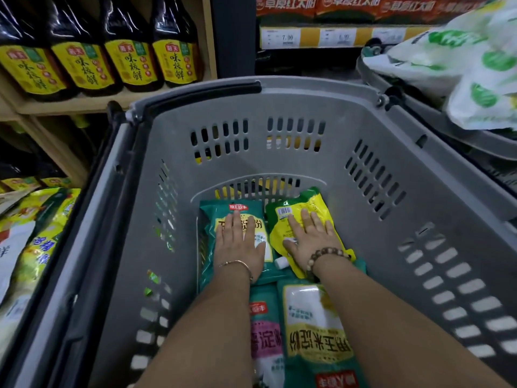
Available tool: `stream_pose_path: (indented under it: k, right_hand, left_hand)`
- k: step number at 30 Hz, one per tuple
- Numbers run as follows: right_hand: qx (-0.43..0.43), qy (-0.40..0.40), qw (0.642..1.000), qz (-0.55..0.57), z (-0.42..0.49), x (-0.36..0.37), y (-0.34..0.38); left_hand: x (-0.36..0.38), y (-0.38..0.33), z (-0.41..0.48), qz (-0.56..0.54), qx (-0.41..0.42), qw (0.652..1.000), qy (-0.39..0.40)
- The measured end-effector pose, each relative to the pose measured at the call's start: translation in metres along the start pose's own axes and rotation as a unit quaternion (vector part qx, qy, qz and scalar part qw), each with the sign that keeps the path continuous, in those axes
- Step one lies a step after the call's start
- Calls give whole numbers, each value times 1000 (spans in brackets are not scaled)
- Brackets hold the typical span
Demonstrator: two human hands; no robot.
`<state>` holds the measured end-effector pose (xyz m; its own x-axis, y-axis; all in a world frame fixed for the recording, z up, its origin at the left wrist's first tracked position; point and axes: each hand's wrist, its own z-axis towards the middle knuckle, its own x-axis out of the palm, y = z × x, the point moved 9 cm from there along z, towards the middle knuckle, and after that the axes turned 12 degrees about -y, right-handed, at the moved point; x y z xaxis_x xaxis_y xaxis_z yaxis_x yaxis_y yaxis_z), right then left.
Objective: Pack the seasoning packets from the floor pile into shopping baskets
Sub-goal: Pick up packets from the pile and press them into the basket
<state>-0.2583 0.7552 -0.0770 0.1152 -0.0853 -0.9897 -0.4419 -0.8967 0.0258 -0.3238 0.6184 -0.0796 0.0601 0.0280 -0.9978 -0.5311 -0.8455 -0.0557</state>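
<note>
A grey plastic shopping basket (279, 152) fills the view, with several seasoning packets lying flat on its bottom. My left hand (240, 245) presses flat, fingers straight, on a teal and yellow packet (208, 233) at the far left of the bottom. My right hand (310, 242) lies flat on a yellow spouted pouch (313, 204) beside it. Nearer to me lie a teal packet with a yellow label (313, 331) and one with a pink label (265, 340), partly hidden by my forearms.
Dark sauce bottles (98, 51) with yellow labels stand on a wooden shelf at the upper left. More yellow and green packets (30, 242) lie piled outside the basket at the left. A second grey basket (419, 107) with white and green bags (475, 68) sits at the upper right.
</note>
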Motion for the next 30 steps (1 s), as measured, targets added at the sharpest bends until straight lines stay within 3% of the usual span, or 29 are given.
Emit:
stream_pose_path:
  k: [22,27,30]
  right_hand:
    - [-3,42,999,-3,10,20,1]
    - [20,108,994,29,12,12,0]
    - [18,139,990,9,14,-8,4]
  left_hand:
    - [7,-2,1,18,-22,996,89]
    - [-7,-2,4,12,-26,988,153]
    - [-37,-9,9,-31,-34,989,139]
